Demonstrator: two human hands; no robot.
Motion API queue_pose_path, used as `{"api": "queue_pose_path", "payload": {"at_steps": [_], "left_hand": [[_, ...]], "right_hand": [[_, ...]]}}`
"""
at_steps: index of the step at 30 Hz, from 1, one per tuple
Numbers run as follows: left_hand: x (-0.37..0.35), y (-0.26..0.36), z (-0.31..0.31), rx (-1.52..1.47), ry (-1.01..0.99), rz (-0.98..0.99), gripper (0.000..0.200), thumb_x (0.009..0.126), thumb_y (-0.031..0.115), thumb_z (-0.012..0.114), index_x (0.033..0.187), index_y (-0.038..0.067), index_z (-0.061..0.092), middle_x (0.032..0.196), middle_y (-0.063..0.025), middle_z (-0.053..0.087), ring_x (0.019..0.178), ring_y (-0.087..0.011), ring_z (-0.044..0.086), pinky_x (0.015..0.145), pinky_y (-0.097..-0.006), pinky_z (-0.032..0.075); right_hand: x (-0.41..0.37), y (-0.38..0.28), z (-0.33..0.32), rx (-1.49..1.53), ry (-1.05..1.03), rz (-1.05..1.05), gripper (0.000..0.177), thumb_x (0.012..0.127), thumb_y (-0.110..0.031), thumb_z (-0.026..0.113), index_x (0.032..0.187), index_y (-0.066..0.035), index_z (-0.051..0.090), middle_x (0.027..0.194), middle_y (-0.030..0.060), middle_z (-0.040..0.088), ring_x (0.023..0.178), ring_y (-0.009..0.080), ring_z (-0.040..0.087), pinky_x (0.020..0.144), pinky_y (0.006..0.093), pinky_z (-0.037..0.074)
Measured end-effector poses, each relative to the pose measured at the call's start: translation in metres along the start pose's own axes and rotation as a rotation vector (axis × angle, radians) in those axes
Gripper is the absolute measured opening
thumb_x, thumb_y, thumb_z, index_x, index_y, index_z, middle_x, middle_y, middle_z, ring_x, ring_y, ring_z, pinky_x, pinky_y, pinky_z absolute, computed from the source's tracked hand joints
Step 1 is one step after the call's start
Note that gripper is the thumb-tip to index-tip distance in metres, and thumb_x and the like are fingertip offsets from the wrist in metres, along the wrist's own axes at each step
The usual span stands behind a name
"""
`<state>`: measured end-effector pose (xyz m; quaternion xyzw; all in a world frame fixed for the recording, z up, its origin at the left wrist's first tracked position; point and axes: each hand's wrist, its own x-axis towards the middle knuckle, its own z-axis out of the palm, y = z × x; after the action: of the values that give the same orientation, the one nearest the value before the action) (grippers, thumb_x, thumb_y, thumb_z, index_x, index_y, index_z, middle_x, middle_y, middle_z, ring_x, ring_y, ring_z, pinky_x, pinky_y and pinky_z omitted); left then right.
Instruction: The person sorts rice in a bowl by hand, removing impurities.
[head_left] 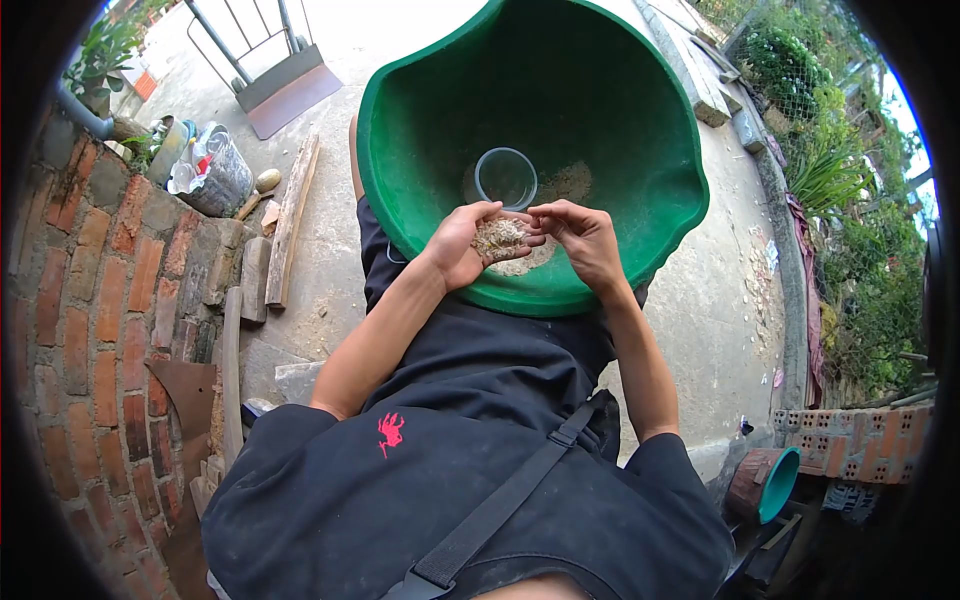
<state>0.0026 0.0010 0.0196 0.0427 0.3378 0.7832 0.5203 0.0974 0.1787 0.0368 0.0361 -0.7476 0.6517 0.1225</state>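
A big green tub (630, 130) rests at my lap, tilted so that its inside faces me. My left hand (468, 245) is palm up over the tub's near side, fingers spread under a heap of pale grain (500, 236). Just to the right, my right hand (585, 238) has thumb and fingers pinched together beside the left fingertips; anything between them is too small to make out. Beyond both hands a clear round container (506, 178) stands in the tub, with loose grain (570, 182) on the tub floor around it.
On the left are a brick wall (120, 320), wooden planks (293, 220) and a bucket of rubbish (220, 175). A metal hand truck (290, 90) stands at the upper left. Plants (820, 150) and a concrete curb (785, 240) line the right, with a small teal-lined pot (780, 485) lower down.
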Motion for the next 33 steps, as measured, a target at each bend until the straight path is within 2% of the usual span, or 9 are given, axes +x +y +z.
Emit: {"api": "queue_pose_path", "payload": {"at_steps": [9, 12, 15, 22, 24, 28, 30, 31, 33], "left_hand": [[0.001, -0.001, -0.001, -0.017, 0.004, 0.012, 0.047, 0.101, 0.022, 0.031, 0.119, -0.015, 0.053, 0.112, -0.026, 0.065, 0.105, -0.0355, 0.066, 0.095, -0.0422, 0.055], [0.001, -0.001, -0.002, -0.008, -0.013, 0.0, 0.046, 0.102, 0.022, 0.031, 0.118, -0.015, 0.054, 0.109, -0.0256, 0.065, 0.104, -0.0354, 0.066, 0.093, -0.0413, 0.055], [0.0, -0.002, 0.0, -0.002, 0.017, -0.009, 0.046, 0.101, 0.022, 0.031, 0.116, -0.015, 0.054, 0.109, -0.0261, 0.065, 0.103, -0.0356, 0.067, 0.092, -0.0409, 0.056], [-0.001, -0.001, 0.001, -0.015, 0.047, -0.002, 0.044, 0.102, 0.022, 0.032, 0.114, -0.014, 0.054, 0.108, -0.0263, 0.065, 0.102, -0.0354, 0.067, 0.091, -0.0411, 0.056], [-0.001, 0.0, 0.0, -0.019, 0.052, 0.0, 0.044, 0.102, 0.022, 0.032, 0.114, -0.014, 0.054, 0.109, -0.0261, 0.065, 0.102, -0.0353, 0.067, 0.091, -0.0412, 0.056], [-0.001, -0.002, 0.002, -0.022, 0.034, 0.01, 0.043, 0.102, 0.022, 0.031, 0.113, -0.012, 0.055, 0.107, -0.0251, 0.066, 0.098, -0.0339, 0.068, 0.089, -0.0412, 0.057], [-0.001, -0.002, 0.002, -0.027, 0.04, 0.022, 0.043, 0.103, 0.023, 0.031, 0.112, -0.011, 0.056, 0.105, -0.0242, 0.067, 0.095, -0.0331, 0.068, 0.087, -0.0409, 0.057], [0.0, -0.002, 0.001, -0.041, 0.067, 0.047, 0.043, 0.103, 0.025, 0.031, 0.111, -0.009, 0.057, 0.103, -0.0218, 0.067, 0.094, -0.031, 0.069, 0.086, -0.0405, 0.057], [0.001, -0.003, -0.002, -0.051, 0.093, 0.067, 0.043, 0.104, 0.027, 0.031, 0.111, -0.007, 0.058, 0.102, -0.0193, 0.068, 0.092, -0.029, 0.069, 0.085, -0.04, 0.057]], "right_hand": [[0.007, -0.005, 0.004, 0.071, -0.009, 0.103, 0.018, 0.094, -0.001, 0.061, 0.109, 0.002, 0.07, 0.092, 0.0043, 0.068, 0.081, 0.0097, 0.065, 0.076, 0.024, 0.054], [0.019, -0.014, 0.011, -0.031, 0.061, 0.06, 0.02, 0.093, -0.005, 0.064, 0.111, 0.001, 0.07, 0.093, 0.0053, 0.069, 0.076, 0.0095, 0.065, 0.071, 0.0244, 0.054], [0.042, -0.011, 0.017, -0.607, 0.241, -0.327, 0.02, 0.089, -0.002, 0.065, 0.108, -0.002, 0.072, 0.092, 0.0116, 0.07, 0.078, 0.0178, 0.067, 0.07, 0.0272, 0.052], [0.044, 0.002, 0.01, -0.63, 0.246, -0.251, 0.014, 0.089, -0.002, 0.065, 0.101, 0.0, 0.071, 0.088, 0.0106, 0.068, 0.073, 0.0179, 0.064, 0.064, 0.0289, 0.05], [0.039, 0.001, 0.011, -0.56, 0.234, -0.207, 0.009, 0.09, -0.005, 0.064, 0.095, 0.0, 0.069, 0.086, 0.0118, 0.066, 0.071, 0.0232, 0.066, 0.064, 0.0334, 0.051], [0.033, -0.01, 0.014, -0.561, 0.194, -0.263, 0.008, 0.089, -0.005, 0.065, 0.095, -0.001, 0.069, 0.087, 0.0116, 0.065, 0.067, 0.0212, 0.064, 0.062, 0.0321, 0.051], [0.028, -0.021, 0.018, -0.335, 0.061, -0.041, 0.01, 0.086, -0.002, 0.068, 0.096, -0.002, 0.07, 0.09, 0.0092, 0.063, 0.072, 0.0183, 0.064, 0.066, 0.0305, 0.052], [0.029, -0.017, 0.018, -0.334, 0.059, -0.042, 0.01, 0.086, -0.002, 0.068, 0.096, -0.002, 0.07, 0.09, 0.0092, 0.063, 0.072, 0.0183, 0.064, 0.066, 0.0305, 0.052], [0.029, -0.006, 0.014, -0.561, -0.087, -0.361, 0.017, 0.081, -0.004, 0.073, 0.098, -0.005, 0.071, 0.093, 0.0074, 0.062, 0.082, 0.0201, 0.063, 0.071, 0.0325, 0.053]]}}
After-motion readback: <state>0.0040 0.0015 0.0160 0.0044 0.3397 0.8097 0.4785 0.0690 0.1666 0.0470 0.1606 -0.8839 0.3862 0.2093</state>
